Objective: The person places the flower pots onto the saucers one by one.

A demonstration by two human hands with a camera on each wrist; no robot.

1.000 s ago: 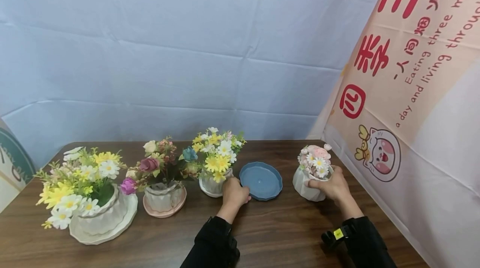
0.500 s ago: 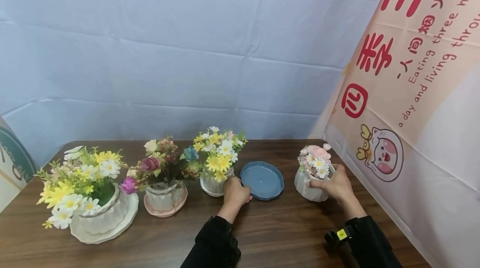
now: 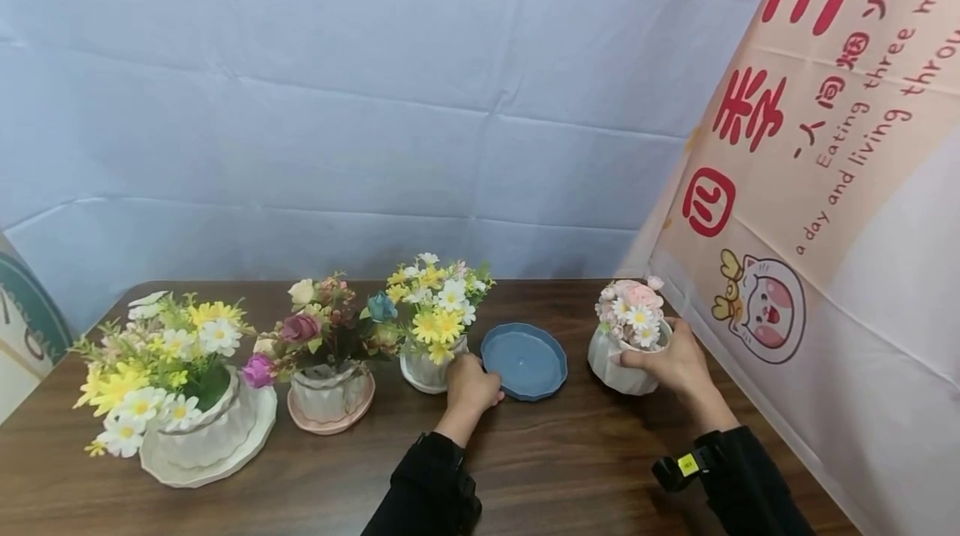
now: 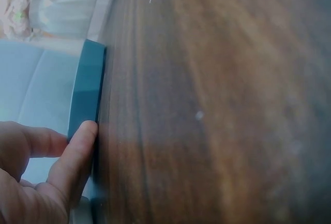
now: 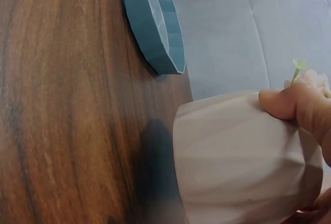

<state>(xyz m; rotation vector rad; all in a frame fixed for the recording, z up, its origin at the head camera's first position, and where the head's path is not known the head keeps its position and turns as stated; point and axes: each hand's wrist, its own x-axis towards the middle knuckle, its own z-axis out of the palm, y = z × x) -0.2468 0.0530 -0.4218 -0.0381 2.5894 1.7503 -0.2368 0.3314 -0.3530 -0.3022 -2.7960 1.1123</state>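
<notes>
At the middle of the table, my left hand [image 3: 471, 388] is at the near left rim of a round blue saucer [image 3: 523, 363]. The left wrist view shows its thumb and finger pinching the saucer's edge [image 4: 87, 89]. To the right, my right hand [image 3: 677, 363] grips a white faceted flower pot [image 3: 622, 365] holding pink and white flowers [image 3: 636, 311]. In the right wrist view a gap and a shadow lie between the pot's base [image 5: 207, 162] and the table, so it is just off the surface. The thumb presses the near side; its other fingers are mostly hidden.
Left of the saucer stand three potted flower arrangements: yellow and white flowers [image 3: 442, 303] on a white saucer, roses [image 3: 303, 326] on a pink saucer [image 3: 327, 428], and daisies [image 3: 138, 407] on a large white saucer [image 3: 202, 473]. A pale cloth [image 3: 337, 102] hangs behind the wooden table [image 3: 540, 469].
My right hand has raised the pot with the pink flowers slightly from the table. My left hand and the blue saucer have stayed put.
</notes>
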